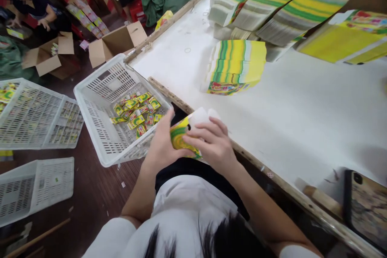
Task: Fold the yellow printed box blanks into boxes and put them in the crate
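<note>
Between my two hands is a yellow and green printed carton (180, 134) with white flaps standing up at its top end. My left hand (161, 145) grips its left side, the thumb along the lower edge. The fingers of my right hand (213, 141) curl over its right side and the white flaps. Just left of my left hand stands a white plastic basket (113, 157), with several small yellow and green boxes (136, 121) lying on its bottom. On the table ahead lies a stack of flat yellow and green cartons (236, 64).
More stacks of flat cartons (290, 12) stand along the back of the white table (302, 105). A phone (367, 209) lies at the right. Other white baskets (33, 117) and open cardboard boxes (116, 42) stand on the floor. A co-worker (33, 8) sits at the far left.
</note>
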A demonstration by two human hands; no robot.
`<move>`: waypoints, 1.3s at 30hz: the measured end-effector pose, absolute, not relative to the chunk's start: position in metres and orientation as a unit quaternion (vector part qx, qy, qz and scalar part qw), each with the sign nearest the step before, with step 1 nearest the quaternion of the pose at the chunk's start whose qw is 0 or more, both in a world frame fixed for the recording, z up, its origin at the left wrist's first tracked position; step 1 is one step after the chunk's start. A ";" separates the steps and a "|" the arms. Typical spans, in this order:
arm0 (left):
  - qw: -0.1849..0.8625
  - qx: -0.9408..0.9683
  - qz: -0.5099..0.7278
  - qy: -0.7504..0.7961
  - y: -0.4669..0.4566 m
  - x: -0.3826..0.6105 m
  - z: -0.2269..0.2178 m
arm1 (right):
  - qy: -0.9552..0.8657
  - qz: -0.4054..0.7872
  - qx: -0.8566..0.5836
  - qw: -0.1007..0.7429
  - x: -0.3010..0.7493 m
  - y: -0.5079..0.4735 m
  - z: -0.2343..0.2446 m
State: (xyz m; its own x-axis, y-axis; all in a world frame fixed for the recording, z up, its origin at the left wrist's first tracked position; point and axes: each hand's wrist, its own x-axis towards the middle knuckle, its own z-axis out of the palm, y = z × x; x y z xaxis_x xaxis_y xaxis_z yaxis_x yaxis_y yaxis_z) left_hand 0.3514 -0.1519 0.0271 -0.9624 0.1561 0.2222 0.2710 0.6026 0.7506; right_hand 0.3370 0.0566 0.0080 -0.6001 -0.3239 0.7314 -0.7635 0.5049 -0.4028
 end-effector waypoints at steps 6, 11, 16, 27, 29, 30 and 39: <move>0.088 -0.067 -0.454 -0.884 -0.125 0.356 0.001 | -0.752 0.626 0.147 0.140 0.346 0.042 0.005; 0.110 -0.117 -0.437 -0.885 -0.116 0.361 -0.005 | -0.632 0.753 0.129 -0.127 0.336 0.034 0.003; 0.122 -0.184 -0.433 -0.874 -0.116 0.363 -0.008 | -0.587 0.789 0.096 -0.153 0.335 0.031 0.002; 0.116 -0.118 -0.420 -0.892 -0.121 0.354 -0.017 | -0.743 0.636 0.205 0.032 0.338 0.040 -0.011; 0.110 -0.105 -0.387 -0.909 -0.126 0.356 -0.014 | -0.753 0.620 0.216 0.035 0.335 0.045 -0.015; 0.110 -0.104 -0.377 -0.914 -0.128 0.356 -0.012 | -0.759 0.607 0.236 0.025 0.334 0.047 -0.017; 0.079 -0.124 -0.357 -0.923 -0.137 0.349 0.006 | -0.776 0.547 0.310 -0.037 0.332 0.067 -0.008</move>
State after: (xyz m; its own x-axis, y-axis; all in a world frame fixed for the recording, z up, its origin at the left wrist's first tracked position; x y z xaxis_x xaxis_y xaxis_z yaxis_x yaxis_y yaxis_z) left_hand 0.3492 -0.1373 0.0063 -0.9571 0.1721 0.2333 0.2843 0.7150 0.6387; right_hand 0.3315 0.0667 -0.0082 -0.8046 -0.5228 0.2816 -0.4408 0.2082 -0.8731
